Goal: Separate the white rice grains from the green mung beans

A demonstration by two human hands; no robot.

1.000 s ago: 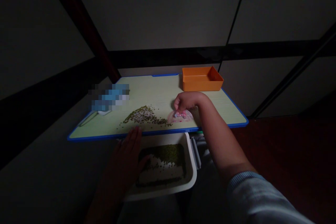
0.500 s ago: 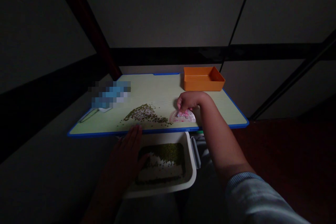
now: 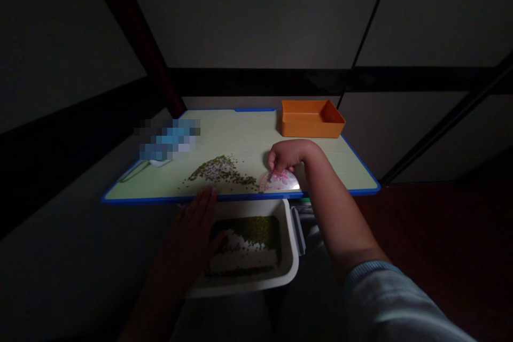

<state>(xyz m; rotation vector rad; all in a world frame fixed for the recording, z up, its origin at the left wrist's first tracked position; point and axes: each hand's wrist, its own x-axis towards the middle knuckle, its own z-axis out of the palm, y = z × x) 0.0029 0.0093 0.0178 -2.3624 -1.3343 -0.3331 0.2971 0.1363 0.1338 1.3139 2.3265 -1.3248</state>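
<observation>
My right hand (image 3: 287,154) bends down over the table with its fingers closed on a clear, pink-patterned protractor (image 3: 285,184), which lies near the front edge. Left of it spreads a loose heap of small green beans (image 3: 214,170), with single beans scattered toward the protractor. My left hand (image 3: 192,232) is in shadow, fingers stretched out at the table's front edge and thumb apart, over the left side of a white plastic container (image 3: 294,262). More green beans (image 3: 260,228) lie inside that container, which sits below the table edge.
An orange open box (image 3: 312,129) stands at the table's back right corner. A blurred blue item (image 3: 170,141) lies at the left side. The pale table (image 3: 240,133) has a blue rim, and panelled wall (image 3: 256,16) rises behind it.
The protractor's tilt has shifted slightly and its right end now catches bright light. My right hand stays on it. My left hand has hardly moved; the camera view has shifted a little.
</observation>
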